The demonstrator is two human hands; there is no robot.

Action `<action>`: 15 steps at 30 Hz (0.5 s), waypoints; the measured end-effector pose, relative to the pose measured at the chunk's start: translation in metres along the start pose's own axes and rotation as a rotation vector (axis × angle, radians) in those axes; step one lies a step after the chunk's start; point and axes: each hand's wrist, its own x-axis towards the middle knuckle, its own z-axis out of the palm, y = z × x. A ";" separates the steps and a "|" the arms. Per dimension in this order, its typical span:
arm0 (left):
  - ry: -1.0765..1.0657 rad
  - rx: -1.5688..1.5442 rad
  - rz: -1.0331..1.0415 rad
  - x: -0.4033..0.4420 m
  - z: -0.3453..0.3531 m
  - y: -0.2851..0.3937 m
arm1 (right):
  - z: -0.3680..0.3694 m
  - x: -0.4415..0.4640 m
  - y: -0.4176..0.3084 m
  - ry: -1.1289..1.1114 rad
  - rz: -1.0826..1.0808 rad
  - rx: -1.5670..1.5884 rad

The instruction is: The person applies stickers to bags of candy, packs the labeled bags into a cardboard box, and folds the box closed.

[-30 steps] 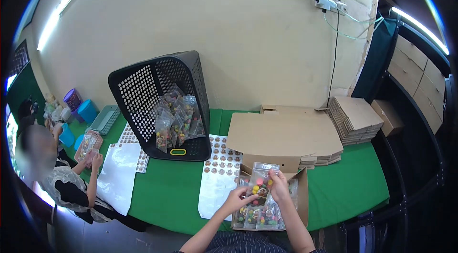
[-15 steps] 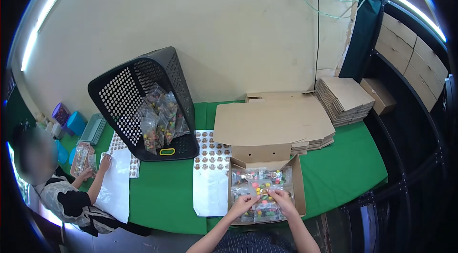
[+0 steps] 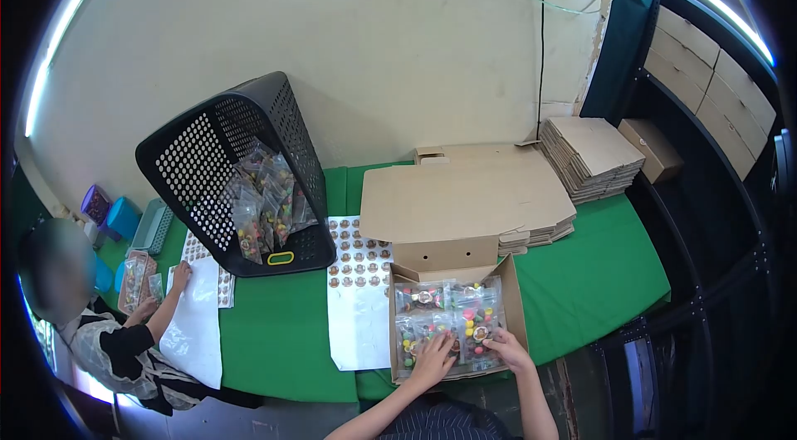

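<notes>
Bare hands (image 3: 471,354) on glossy, bumpy plastic pouches (image 3: 427,299), rectangular carton (image 3: 516,307).

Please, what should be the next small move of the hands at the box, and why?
Probably, the right hand should lift its fingers off the bag they touch: this bag lies inside the open box, beside other bags, where the left hand rests.

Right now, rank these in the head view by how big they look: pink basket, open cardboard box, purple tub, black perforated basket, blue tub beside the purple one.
1. Black perforated basket
2. Open cardboard box
3. Pink basket
Unranked: purple tub and blue tub, both smaller, look too alike.
</notes>
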 end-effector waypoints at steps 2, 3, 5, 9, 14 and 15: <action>-0.046 -0.019 -0.024 -0.009 0.019 -0.018 | -0.005 0.009 0.020 0.021 0.010 -0.154; -0.068 -0.030 -0.036 -0.012 0.025 -0.022 | -0.011 0.014 0.034 0.032 0.015 -0.233; -0.086 -0.030 -0.046 -0.012 0.024 -0.021 | -0.020 0.024 0.062 0.201 0.012 -0.682; -0.113 -0.069 -0.103 -0.010 0.009 -0.014 | 0.010 0.014 0.057 0.471 -0.199 -1.109; -0.098 -0.070 -0.106 -0.009 0.013 -0.015 | 0.026 0.009 0.052 0.433 -0.362 -1.336; -0.097 -0.064 -0.103 -0.009 0.013 -0.015 | 0.026 0.008 0.054 0.377 -0.402 -1.382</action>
